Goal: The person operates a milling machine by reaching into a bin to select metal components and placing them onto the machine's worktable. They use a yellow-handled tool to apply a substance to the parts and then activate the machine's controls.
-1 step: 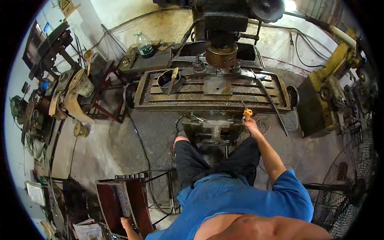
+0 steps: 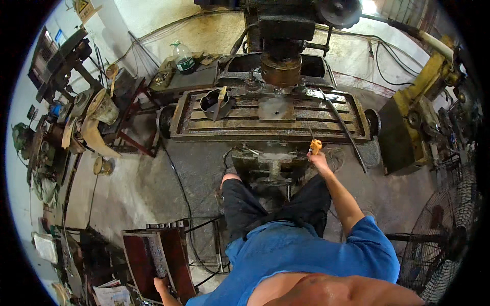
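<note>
My right hand (image 2: 318, 161) is closed around a yellow air blow gun (image 2: 315, 147), just in front of the milling machine's slotted table (image 2: 240, 124). The gun's thin nozzle points toward the table's front edge. At the lower left, my left hand (image 2: 161, 282) rests against a dark red open metal box (image 2: 178, 260) with metal bits in its channel; its fingers are too small to read. On the table's left part sits a round dark pan (image 2: 208, 106) with a brush (image 2: 221, 99) lying across it. A flat square plate (image 2: 277, 109) lies under the round cutter head (image 2: 282, 70).
A long metal bar (image 2: 343, 122) slants over the table's right edge. A yellow machine (image 2: 403, 132) stands at right, above a caged fan (image 2: 444, 229). Left are a bench with a bucket (image 2: 107, 109) and a wooden spool (image 2: 103, 166). A black cable (image 2: 178, 183) crosses the floor.
</note>
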